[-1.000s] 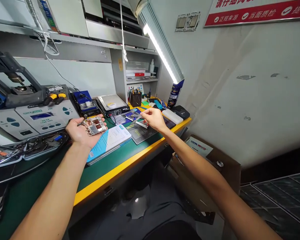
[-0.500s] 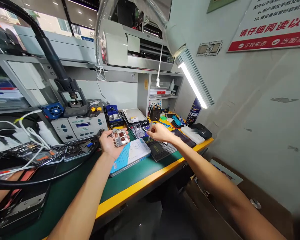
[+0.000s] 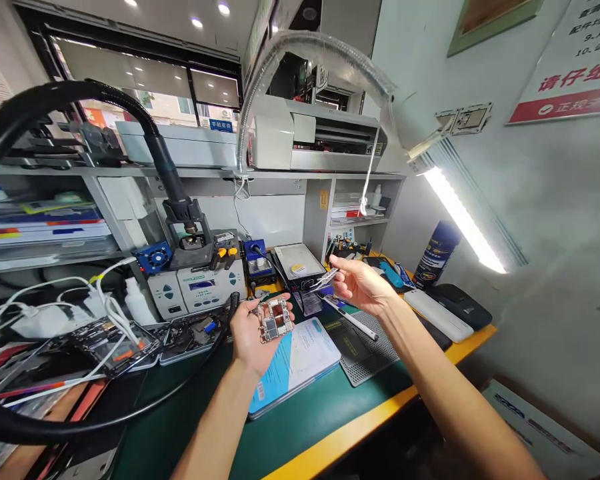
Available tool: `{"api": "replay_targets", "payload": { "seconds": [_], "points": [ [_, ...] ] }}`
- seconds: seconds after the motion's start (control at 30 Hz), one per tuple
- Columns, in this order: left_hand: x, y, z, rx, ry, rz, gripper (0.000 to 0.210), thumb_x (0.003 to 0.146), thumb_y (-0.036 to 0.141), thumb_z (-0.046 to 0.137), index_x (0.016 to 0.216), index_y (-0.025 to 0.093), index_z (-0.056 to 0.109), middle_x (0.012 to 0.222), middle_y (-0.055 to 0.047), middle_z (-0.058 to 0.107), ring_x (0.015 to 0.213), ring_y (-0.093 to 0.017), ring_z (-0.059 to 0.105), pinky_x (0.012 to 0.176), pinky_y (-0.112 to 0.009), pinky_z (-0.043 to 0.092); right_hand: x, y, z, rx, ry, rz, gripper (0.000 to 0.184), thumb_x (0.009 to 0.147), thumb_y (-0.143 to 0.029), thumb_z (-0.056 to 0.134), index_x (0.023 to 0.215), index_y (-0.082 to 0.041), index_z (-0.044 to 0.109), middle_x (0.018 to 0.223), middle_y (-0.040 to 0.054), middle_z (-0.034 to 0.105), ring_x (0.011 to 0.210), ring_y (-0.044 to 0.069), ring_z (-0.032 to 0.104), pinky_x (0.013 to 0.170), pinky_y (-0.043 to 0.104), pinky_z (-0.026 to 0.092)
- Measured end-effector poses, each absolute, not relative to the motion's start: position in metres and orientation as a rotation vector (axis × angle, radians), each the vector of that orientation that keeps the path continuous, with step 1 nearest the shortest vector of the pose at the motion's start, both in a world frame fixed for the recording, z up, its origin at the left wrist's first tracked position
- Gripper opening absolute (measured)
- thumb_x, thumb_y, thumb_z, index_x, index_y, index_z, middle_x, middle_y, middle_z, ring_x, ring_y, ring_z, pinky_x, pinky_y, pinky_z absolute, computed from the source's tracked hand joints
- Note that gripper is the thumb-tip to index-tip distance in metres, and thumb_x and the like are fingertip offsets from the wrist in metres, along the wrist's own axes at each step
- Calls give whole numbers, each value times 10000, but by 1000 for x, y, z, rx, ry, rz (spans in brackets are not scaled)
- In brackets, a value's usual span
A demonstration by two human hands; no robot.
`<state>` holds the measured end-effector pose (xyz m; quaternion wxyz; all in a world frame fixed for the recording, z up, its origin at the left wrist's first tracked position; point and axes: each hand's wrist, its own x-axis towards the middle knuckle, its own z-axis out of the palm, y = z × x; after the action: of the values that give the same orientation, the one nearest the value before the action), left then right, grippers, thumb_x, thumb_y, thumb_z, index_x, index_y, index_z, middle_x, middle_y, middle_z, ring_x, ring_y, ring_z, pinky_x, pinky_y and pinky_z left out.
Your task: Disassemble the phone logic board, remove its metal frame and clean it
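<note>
The left hand (image 3: 253, 341), palm up, is closed around a circuit board (image 3: 270, 325), its thumb at the board's left edge and its fingertips showing past the right edge. The board sits above the left part of a blue-and-white box (image 3: 307, 350); whether the knuckles touch the box, I cannot tell. Over to the right, the right hand (image 3: 363, 285) pinches metal tweezers (image 3: 326, 279) between thumb and fingers, their tips pointing left, with an open gap between them and the board. Below that hand, a white pen-shaped tool (image 3: 353, 320) lies slantwise across a dark perforated mat (image 3: 369, 363), whose left edge runs just beside the box. Box and mat both stop short of the yellow front edge (image 3: 325, 453) of the worktop (image 3: 167, 417), leaving a green strip along the near side. The right forearm crosses that edge. Room at the left is bounded by a black hose (image 3: 130, 418) curving past the left hand and by a parts tray (image 3: 195, 335). Behind the board stands a grey control station (image 3: 213, 293); at the right, a white slab (image 3: 437, 315) and a black case (image 3: 460, 307) lie near the yellow border.
</note>
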<state>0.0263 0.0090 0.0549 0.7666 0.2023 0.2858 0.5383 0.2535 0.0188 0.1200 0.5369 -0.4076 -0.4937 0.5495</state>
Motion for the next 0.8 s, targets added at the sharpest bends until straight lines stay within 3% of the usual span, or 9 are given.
{"api": "replay_targets", "payload": {
  "seconds": [0.1, 0.17, 0.23, 0.3, 0.37, 0.47, 0.6, 0.7, 0.8],
  "points": [
    [22, 12, 66, 458, 607, 1196, 455, 976, 430, 475, 1118, 58, 696, 899, -138, 724, 732, -225, 692, 658, -377, 579, 243, 28, 124, -885, -1125, 1495, 238, 1019, -364, 621, 1090, -139, 653, 938, 24, 675, 692, 110, 636, 602, 248, 562],
    [20, 15, 77, 476, 604, 1215, 486, 904, 364, 460, 1084, -3, 724, 852, -195, 737, 697, -271, 701, 619, -402, 580, 237, 34, 127, -785, -1092, 1553, 243, 1015, -360, 623, 923, -135, 634, 724, -41, 596, 517, 60, 521, 468, 178, 458],
    [20, 20, 90, 498, 602, 1222, 488, 859, 334, 474, 1087, -11, 734, 859, -216, 749, 704, -302, 712, 596, -418, 583, 231, 39, 130, -689, -1074, 1589, 318, 950, -370, 695, 753, -154, 572, 563, -83, 486, 407, 44, 422, 383, 160, 368],
    [21, 24, 105, 522, 599, 1229, 476, 860, 331, 472, 1091, 11, 739, 873, -212, 758, 730, -320, 724, 594, -433, 591, 225, 41, 135, -618, -1078, 1621, 353, 831, -407, 795, 699, -173, 566, 491, -84, 463, 362, 57, 418, 338, 173, 345],
    [23, 30, 120, 544, 597, 1244, 455, 875, 338, 456, 1079, 54, 748, 879, -191, 766, 741, -324, 732, 596, -442, 600, 220, 40, 142, -570, -1111, 1644, 343, 753, -452, 846, 731, -178, 641, 499, -45, 537, 373, 87, 481, 325, 193, 375],
    [26, 37, 144, 578, 587, 1273, 433, 879, 348, 452, 1049, 91, 756, 890, -173, 771, 768, -338, 744, 601, -454, 610, 215, 37, 160, -508, -1201, 1648, 250, 796, -419, 831, 773, -199, 716, 589, 18, 637, 453, 115, 577, 373, 206, 452],
    [29, 43, 176, 624, 565, 1336, 424, 872, 368, 460, 986, 89, 758, 882, -176, 767, 840, -385, 753, 619, -497, 621, 214, 39, 191, -390, -1395, 1558, 81, 873, -301, 770, 853, -238, 724, 618, -5, 612, 512, 133, 634, 439, 224, 498],
    [30, 45, 195, 636, 591, 1418, 408, 885, 351, 449, 962, 89, 752, 887, -189, 768, 900, -426, 750, 601, -535, 622, 216, 48, 206, -293, -1440, 1436, 96, 900, -297, 727, 848, -233, 679, 583, -38, 558, 505, 150, 646, 427, 230, 487],
    [31, 47, 206, 623, 614, 1464, 355, 900, 351, 483, 1006, 126, 736, 926, -180, 771, 960, -463, 742, 584, -565, 618, 222, 56, 210, -253, -1419, 1361, 128, 900, -320, 716, 985, -227, 695, 614, -31, 632, 522, 178, 687, 435, 244, 510]
  ]
}}
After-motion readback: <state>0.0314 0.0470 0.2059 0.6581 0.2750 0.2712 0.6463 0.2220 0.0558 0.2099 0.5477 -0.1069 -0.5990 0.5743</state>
